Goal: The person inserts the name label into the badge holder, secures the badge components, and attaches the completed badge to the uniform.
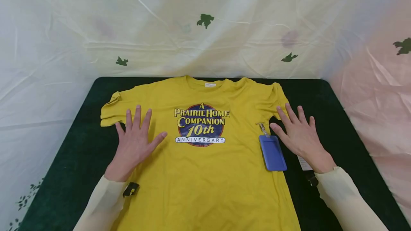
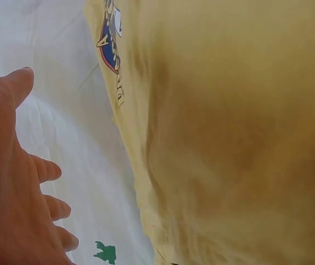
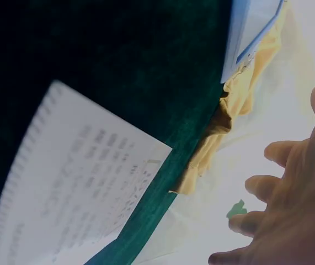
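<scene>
A makeshift booth — pale cloth sheets (image 1: 144,27) hang around a dark green tabletop (image 1: 86,152).

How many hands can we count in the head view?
2: the left hand at one side of the yellow shirt, the right hand right of the blue badge holder.

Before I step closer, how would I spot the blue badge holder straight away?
On the dark green table lies a spread yellow T-shirt. Go right from its round printed logo, in the head view, to the shirt's side edge. There lies the badge holder: a blue rectangle with a small clip, lacking the logo's lettering.
</scene>
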{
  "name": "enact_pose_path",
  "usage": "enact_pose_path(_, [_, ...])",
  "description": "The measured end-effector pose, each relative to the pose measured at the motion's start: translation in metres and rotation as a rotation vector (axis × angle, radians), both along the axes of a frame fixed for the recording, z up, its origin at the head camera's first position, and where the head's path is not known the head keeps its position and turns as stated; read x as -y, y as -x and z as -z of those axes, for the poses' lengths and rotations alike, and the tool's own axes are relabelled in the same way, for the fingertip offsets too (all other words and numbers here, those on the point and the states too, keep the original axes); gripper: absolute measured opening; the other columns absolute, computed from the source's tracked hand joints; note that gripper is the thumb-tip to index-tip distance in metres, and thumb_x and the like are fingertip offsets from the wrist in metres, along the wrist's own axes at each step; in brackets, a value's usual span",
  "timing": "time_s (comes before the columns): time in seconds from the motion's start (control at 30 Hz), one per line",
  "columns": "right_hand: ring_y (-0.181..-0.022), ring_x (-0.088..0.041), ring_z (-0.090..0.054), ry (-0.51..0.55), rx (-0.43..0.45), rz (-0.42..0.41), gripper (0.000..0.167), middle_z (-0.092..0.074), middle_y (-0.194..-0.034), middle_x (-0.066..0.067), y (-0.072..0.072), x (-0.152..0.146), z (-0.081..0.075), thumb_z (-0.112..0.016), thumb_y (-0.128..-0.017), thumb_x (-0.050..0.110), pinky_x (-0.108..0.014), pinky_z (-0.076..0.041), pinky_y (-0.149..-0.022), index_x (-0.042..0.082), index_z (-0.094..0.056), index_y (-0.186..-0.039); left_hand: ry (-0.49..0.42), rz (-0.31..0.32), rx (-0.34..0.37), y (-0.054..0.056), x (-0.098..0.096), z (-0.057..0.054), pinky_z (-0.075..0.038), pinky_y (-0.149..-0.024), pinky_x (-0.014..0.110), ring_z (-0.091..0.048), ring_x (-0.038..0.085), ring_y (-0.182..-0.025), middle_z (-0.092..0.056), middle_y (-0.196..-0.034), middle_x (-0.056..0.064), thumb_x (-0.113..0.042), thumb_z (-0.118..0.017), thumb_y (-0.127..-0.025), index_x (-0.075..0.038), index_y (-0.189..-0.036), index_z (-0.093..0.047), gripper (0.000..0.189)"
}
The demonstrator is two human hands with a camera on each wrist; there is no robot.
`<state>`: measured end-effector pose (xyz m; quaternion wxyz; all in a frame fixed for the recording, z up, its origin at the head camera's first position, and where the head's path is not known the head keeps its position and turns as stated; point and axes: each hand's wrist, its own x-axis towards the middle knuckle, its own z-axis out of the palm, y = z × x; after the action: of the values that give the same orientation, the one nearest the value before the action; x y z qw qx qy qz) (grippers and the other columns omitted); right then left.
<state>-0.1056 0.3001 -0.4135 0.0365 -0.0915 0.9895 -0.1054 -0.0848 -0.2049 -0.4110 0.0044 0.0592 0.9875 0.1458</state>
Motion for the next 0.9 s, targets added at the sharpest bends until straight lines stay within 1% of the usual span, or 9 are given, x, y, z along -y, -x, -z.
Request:
enact_pose_path(0.27, [-0.154, -0.050, 0.007, 0.036, 0.062, 0.012, 0.081, -0.002, -0.173, -0.017, -0.003, 0.000, -0.006, -0.035, -0.106, 0.065, -0.080, -0.001, -0.114, 0.021, -0.007, -0.168, -0.019, 0.005, -0.009, -0.001, -0.003, -0.003, 0.007, -0.113, 0.080, 0.012, 0.050, -0.154, 0.008, -0.172, 0.020, -0.072, -0.048, -0.097, -0.009, -0.166, -0.015, 0.100])
enact_pose_path(0.4, [-0.154, -0.052, 0.004, 0.033, 0.086, -0.003, 0.081, -0.003, -0.173, -0.017, -0.005, 0.002, -0.008, -0.035, -0.106, 0.065, -0.080, -0.001, -0.113, 0.019, -0.008, -0.168, -0.041, 0.017, -0.010, -0.002, -0.007, -0.003, 0.005, -0.114, 0.080, 0.010, 0.049, -0.154, 0.006, -0.172, 0.020, -0.070, -0.051, -0.097, -0.008, -0.166, -0.016, 0.099])
enact_pose_path(0.57, [-0.154, -0.050, 0.001, 0.016, 0.104, -0.031, 0.081, -0.006, -0.172, -0.018, -0.010, 0.004, -0.009, -0.035, -0.107, 0.064, -0.080, -0.004, -0.113, 0.015, -0.010, -0.167, -0.071, 0.042, -0.012, -0.005, -0.016, -0.005, 0.002, -0.115, 0.079, 0.006, 0.049, -0.155, 0.000, -0.172, 0.020, -0.068, -0.054, -0.097, -0.008, -0.166, -0.019, 0.098])
enact_pose_path(0.7, [-0.155, -0.049, -0.003, 0.018, 0.099, -0.054, 0.081, -0.011, -0.171, -0.020, -0.015, 0.007, -0.010, -0.037, -0.107, 0.062, -0.080, -0.007, -0.114, 0.013, -0.014, -0.167, -0.103, 0.064, -0.037, -0.007, -0.021, -0.007, -0.002, -0.115, 0.079, 0.003, 0.048, -0.156, -0.006, -0.172, 0.021, -0.066, -0.055, -0.098, -0.007, -0.165, -0.022, 0.095])
enact_pose_path(0.8, [-0.155, -0.049, -0.005, 0.033, 0.106, -0.070, 0.080, -0.013, -0.171, -0.020, -0.017, 0.010, -0.009, -0.040, -0.107, 0.061, -0.078, -0.010, -0.115, 0.013, -0.016, -0.167, -0.118, 0.079, -0.055, -0.008, -0.024, -0.009, -0.004, -0.116, 0.078, 0.000, 0.047, -0.156, -0.011, -0.171, 0.022, -0.065, -0.055, -0.098, -0.007, -0.164, -0.024, 0.093])
enact_pose_path(0.9, [-0.155, -0.049, -0.007, 0.067, 0.131, -0.085, 0.081, -0.013, -0.171, -0.019, -0.019, 0.011, -0.008, -0.040, -0.107, 0.061, -0.075, -0.013, -0.117, 0.012, -0.017, -0.166, -0.124, 0.095, -0.067, -0.009, -0.026, -0.011, -0.006, -0.117, 0.076, -0.003, 0.047, -0.156, -0.014, -0.170, 0.022, -0.065, -0.055, -0.099, -0.007, -0.164, -0.026, 0.092])
